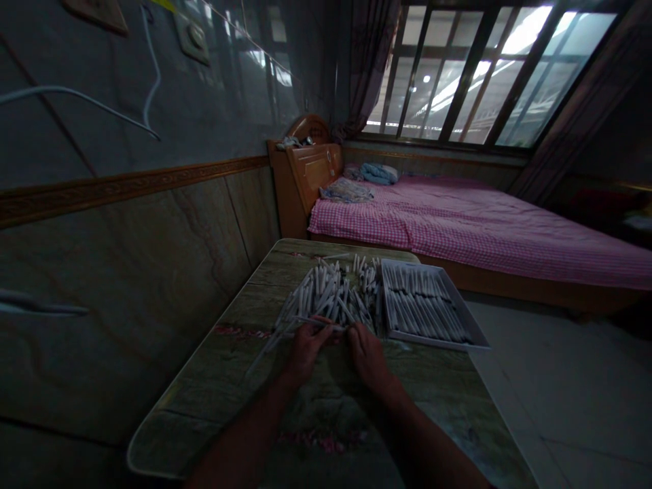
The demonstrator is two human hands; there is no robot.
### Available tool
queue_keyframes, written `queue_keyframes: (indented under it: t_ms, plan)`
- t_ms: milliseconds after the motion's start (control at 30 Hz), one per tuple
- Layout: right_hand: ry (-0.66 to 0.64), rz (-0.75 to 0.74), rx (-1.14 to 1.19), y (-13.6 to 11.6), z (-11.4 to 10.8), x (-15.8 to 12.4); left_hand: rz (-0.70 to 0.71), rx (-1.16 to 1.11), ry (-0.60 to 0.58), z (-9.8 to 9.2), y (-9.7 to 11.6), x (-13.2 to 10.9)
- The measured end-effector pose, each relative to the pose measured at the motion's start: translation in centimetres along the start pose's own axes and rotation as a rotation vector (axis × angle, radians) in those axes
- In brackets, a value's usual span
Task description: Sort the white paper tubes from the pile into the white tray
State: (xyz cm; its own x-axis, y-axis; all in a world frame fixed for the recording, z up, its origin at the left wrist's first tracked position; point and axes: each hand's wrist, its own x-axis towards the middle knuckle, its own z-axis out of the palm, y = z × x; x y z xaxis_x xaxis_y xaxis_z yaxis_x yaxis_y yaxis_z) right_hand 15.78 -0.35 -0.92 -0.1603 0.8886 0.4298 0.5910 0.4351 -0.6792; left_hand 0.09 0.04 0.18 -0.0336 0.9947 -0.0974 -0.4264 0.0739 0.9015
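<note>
Several slim white pens (326, 285) with dark ends lie in a loose heap on the table. At the near edge of the heap, my left hand (308, 348) is closed on a slim pen (320, 323) that lies across its fingers and points towards my right hand. My right hand (365, 348) is closed in a pinch at the right end of this pen; what its fingertips grip is hidden. To the right stands a shallow white box (476, 333) with pens laid side by side in two rows.
The table (214, 401) has a wood-like top with a pale rim. A tiled wall (204, 258) runs along its left. Behind it is a bed (458, 217) with a pink checked sheet, below a window (458, 75). Loose cables (76, 92) hang at the left.
</note>
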Motion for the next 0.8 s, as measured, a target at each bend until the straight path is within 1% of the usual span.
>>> queue_keyframes:
  t_ms: [67, 200, 300, 400, 500, 633, 700, 800]
  plan:
    - [-0.02, 0.013, 0.029, 0.0, 0.0, -0.1, -0.003, 0.008, -0.006, 0.0, 0.1, 0.0]
    - [-0.035, -0.047, -0.017, 0.5, 0.4, 0.0, -0.007, 0.06, -0.062, 0.1, -0.1, 0.0]
    - [-0.05, -0.057, -0.032, 0.9, 0.5, 0.2, -0.005, 0.059, -0.047, 0.1, -0.3, 0.3]
    - [-0.013, -0.01, 0.003, 0.9, 0.5, 0.2, -0.008, 0.037, -0.008, 0.0, -0.3, 0.6]
    - [0.034, -0.006, 0.027, 1.0, 0.6, 0.1, -0.014, 0.046, -0.02, 0.0, -0.4, 0.6]
    - [0.011, -0.047, -0.034, 1.4, 0.7, 0.1, -0.023, 0.059, -0.049, 0.1, -0.8, 0.7]
    - [0.015, -0.02, -0.037, 1.3, 0.7, 0.2, -0.018, 0.054, -0.042, 0.1, -0.9, 0.9]
    - [0.061, 0.01, 0.014, 1.0, 0.7, 0.2, -0.008, 0.041, -0.026, 0.1, -0.9, 1.1]
